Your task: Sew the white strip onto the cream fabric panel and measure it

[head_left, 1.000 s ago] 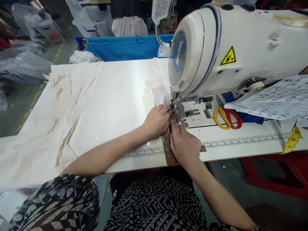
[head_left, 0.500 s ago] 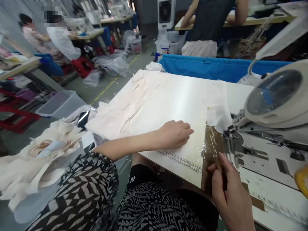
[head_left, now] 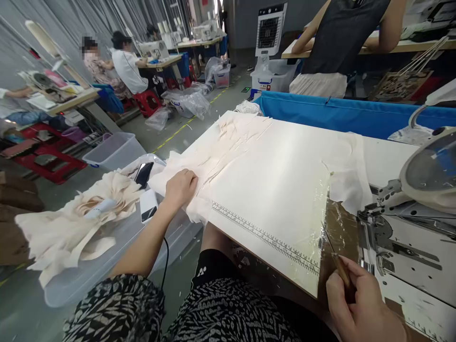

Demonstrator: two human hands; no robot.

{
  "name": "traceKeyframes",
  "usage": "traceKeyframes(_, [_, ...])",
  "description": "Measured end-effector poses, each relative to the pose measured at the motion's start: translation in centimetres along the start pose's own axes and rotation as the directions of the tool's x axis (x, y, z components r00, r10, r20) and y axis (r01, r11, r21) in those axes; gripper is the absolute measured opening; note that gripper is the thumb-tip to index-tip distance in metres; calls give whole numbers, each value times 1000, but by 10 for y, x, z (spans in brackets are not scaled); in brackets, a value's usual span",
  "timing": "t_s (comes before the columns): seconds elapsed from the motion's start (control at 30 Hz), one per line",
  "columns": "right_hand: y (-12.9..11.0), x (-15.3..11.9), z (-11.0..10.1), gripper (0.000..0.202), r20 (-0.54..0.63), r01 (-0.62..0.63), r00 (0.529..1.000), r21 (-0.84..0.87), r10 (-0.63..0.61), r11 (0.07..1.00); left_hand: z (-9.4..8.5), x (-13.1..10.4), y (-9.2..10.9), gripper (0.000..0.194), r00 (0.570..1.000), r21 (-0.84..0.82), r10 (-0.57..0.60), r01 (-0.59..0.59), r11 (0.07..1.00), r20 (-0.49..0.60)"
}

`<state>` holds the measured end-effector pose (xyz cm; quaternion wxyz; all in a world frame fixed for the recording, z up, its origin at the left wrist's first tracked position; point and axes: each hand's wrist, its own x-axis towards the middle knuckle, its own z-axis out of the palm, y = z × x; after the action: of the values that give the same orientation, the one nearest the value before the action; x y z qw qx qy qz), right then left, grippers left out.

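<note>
My left hand [head_left: 181, 187] is at the table's left side, its fingers curled down on the edge of the pale pink fabric pieces [head_left: 228, 142]; its fingertips are partly hidden. Between the thumb and fingers of my right hand [head_left: 359, 299] is an awl with a wooden handle [head_left: 342, 271]. Its thin metal spike [head_left: 328, 239] points up and away over the brown taped patch [head_left: 337, 228] at the table's edge. Just beyond, a white piece of fabric [head_left: 347, 175] lies beside the sewing machine [head_left: 388, 228].
A printed ruler [head_left: 267, 236] runs along the white table's [head_left: 274, 175] near edge. To the left, a clear plastic bin [head_left: 67, 285] bears cream fabric [head_left: 96, 209], a phone [head_left: 143, 175] and a white power bank [head_left: 148, 205]. A blue cloth trough [head_left: 356, 111] borders the far side. Co-workers sit beyond.
My left hand has moved left across the table onto the pale fabric pieces. My right hand still holds the awl, its spike now in plain sight. The camera view has turned somewhat left.
</note>
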<state>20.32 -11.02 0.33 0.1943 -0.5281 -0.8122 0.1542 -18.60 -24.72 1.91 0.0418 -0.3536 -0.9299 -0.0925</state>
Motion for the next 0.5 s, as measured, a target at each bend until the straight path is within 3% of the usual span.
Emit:
traceKeyframes(0.3, [12,5,1,48,37,-45,998,11,45,999,1,2,-5,20,999,-148,34,-33,988,1])
traceKeyframes(0.4, [15,4,2,45,32,-100,995,60,98,993,-3,6,-6,20,996,-211,-10,-8,977,-87])
traceKeyframes(0.5, [14,10,7,42,36,-129,992,280,124,952,-16,4,11,21,981,-302,-15,-45,952,-194])
